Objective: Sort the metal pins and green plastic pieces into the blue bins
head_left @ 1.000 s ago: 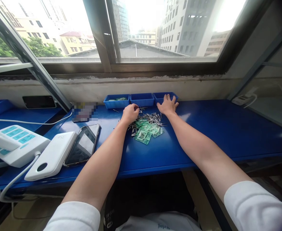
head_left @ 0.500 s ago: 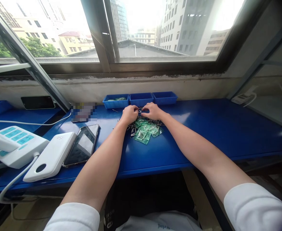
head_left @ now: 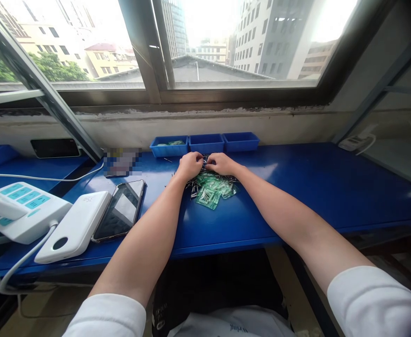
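A pile of thin, dark metal pins or screws [head_left: 194,189] lies on the blue table, too small to name surely. Small green plastic bags [head_left: 210,192] with slim pieces inside rest on its near side. My left hand [head_left: 190,165] is at the far left part of the pile, its fingers closed and pointing inward. Facing it from the right, my right hand [head_left: 221,164] has thumb and fingers drawn together over the pieces. The fingertips are close to each other; whatever they pinch is too small to make out.
Behind the hands stand three blue bins: the left bin [head_left: 169,152] with green bags inside, the middle bin [head_left: 206,137] and the right bin [head_left: 241,147]. At left lie a phone [head_left: 119,210], a white power bank [head_left: 74,227] and a power strip [head_left: 25,208] with cables.
My right thumb and fingers have come closer together, and that hand has dipped slightly toward the pile. My left hand stays almost in place. Bags and bins look the same.
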Demonstrator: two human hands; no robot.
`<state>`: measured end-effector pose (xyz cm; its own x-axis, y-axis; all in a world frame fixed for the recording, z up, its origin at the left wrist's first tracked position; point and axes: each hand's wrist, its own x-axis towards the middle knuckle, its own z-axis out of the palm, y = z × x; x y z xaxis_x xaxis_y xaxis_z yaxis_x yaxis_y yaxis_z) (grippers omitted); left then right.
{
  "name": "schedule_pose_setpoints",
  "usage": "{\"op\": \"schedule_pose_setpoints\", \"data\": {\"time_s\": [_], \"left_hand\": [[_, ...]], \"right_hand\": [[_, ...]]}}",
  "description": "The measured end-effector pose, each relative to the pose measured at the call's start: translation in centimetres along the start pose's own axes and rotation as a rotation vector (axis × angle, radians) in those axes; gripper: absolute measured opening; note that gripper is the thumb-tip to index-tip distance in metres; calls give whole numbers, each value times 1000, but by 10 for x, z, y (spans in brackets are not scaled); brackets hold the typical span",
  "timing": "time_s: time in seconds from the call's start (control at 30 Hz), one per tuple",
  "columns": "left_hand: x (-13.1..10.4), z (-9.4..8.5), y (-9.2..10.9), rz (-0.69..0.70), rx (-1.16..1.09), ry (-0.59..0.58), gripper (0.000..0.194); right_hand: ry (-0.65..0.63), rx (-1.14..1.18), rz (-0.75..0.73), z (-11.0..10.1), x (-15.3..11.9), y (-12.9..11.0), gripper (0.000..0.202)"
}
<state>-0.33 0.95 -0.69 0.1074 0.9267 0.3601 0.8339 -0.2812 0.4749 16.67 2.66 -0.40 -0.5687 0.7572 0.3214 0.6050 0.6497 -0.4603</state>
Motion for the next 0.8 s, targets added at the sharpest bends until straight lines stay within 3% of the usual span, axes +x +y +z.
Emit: {"op": "schedule_pose_setpoints", "data": {"time_s": [0.3,0.63,0.8], "left_hand": [[-5,-5,9,137,-265,60,23],[-6,-6,12,139,-271,105,21],[-5,-9,12,38,-139,90,24]], "right_hand": [[233,146,98,-8,1,-8,36],[256,81,137,-9,2,-8,54],[352,286,165,-7,1,-8,37]]}}
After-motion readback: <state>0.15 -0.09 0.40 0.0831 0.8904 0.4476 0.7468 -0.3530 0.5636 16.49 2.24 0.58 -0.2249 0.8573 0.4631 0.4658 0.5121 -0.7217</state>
